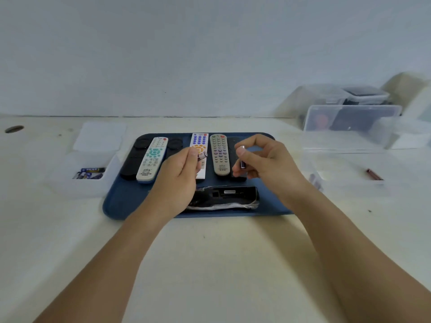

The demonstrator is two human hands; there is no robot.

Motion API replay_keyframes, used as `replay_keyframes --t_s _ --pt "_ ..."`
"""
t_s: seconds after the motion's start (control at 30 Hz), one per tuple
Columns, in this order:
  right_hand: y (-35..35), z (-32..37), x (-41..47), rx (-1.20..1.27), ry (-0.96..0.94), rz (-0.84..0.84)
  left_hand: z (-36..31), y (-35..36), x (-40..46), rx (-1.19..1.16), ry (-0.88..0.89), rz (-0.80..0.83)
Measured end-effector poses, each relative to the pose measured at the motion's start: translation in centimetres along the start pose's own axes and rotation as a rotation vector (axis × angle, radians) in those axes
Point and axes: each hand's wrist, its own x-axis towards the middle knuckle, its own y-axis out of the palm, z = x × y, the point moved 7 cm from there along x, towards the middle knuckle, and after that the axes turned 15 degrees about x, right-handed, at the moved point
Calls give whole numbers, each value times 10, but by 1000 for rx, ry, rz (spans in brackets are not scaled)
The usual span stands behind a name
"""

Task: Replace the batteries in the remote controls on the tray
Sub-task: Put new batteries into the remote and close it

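A blue tray (121, 201) holds several remotes in a row at its back: black ones, a white one with teal keys (152, 159), a white one with blue keys (199, 145) and a grey one (219, 155). At the tray's front lies a black remote (229, 197) face down, its battery bay uncovered. My left hand (179, 176) pinches a small battery (202, 156) above the tray. My right hand (263, 159) pinches another battery (242, 157), held roughly upright between thumb and fingers.
Left of the tray stands a clear box (89, 174) with several blue batteries; its lid (100, 136) lies behind it. Right of the tray is a clear container (345, 164), a dark red battery (374, 174) inside it. More plastic boxes (352, 117) stand at the back right.
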Motion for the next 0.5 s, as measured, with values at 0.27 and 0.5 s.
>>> replay_keyframes --t_s 0.27,0.5 --pt "9 -9 -1 -112 -119 28 -9 14 -19 493 238 270" --pt "6 -12 -3 11 -106 -46 -6 19 -22 709 232 325"
